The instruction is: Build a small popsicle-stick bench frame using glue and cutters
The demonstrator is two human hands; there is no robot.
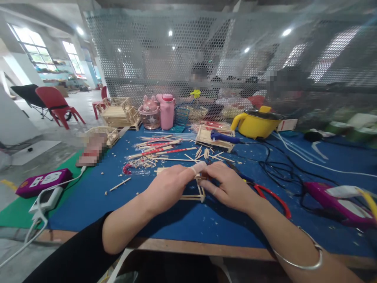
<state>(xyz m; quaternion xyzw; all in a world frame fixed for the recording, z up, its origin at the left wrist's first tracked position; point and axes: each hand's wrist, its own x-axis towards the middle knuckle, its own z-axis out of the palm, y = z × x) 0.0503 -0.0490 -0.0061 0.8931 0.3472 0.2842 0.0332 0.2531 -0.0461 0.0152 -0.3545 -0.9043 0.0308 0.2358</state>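
Note:
A small frame of pale wooden sticks [193,197] lies on the blue table mat, partly under both hands. My left hand [167,186] reaches over its left and upper part, fingers bent and closed on it. My right hand [228,184] meets the left at the frame's upper right corner, with thumb and fingers pinched on a stick there. White tape wraps a fingertip where the hands meet. Just beyond the hands lie short cut sticks [206,152] and longer sticks with red wrappers [160,149].
A blue glue gun [225,137] rests on a wooden stick piece behind the hands. Red-handled pliers [273,198] lie right of my right hand. Black cables, a yellow pot [257,124], pink bottles [167,112] and a phone [92,149] surround the work area. People sit behind the mesh screen.

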